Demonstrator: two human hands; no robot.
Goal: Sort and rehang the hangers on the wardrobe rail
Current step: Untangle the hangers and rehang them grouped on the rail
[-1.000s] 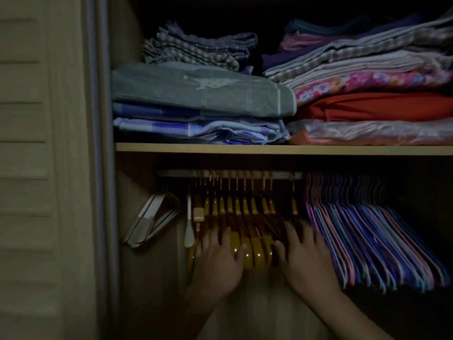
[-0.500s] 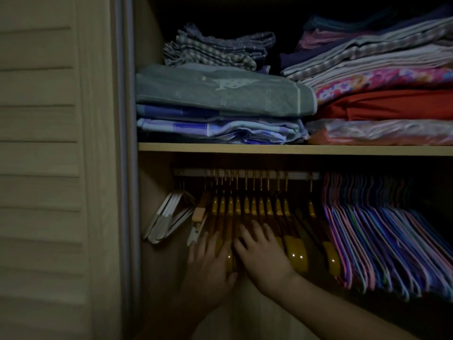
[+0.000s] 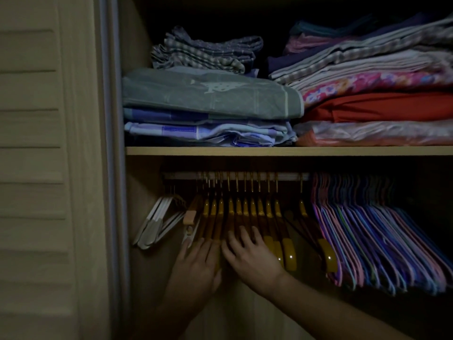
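Since a second ago we've slid our right hand (image 3: 252, 257) leftward, bunching the wooden hangers (image 3: 245, 217) until it sits just beside our left hand (image 3: 196, 263). Both hands have fingers straight, pressing on the hangers' lower ends. They hang on the rail (image 3: 235, 176) at 12 o'clock from our hands, white hangers (image 3: 154, 224) at 9, colourful ones (image 3: 380, 236) at 3, folded linens (image 3: 210, 96) on the shelf (image 3: 269, 150) above.
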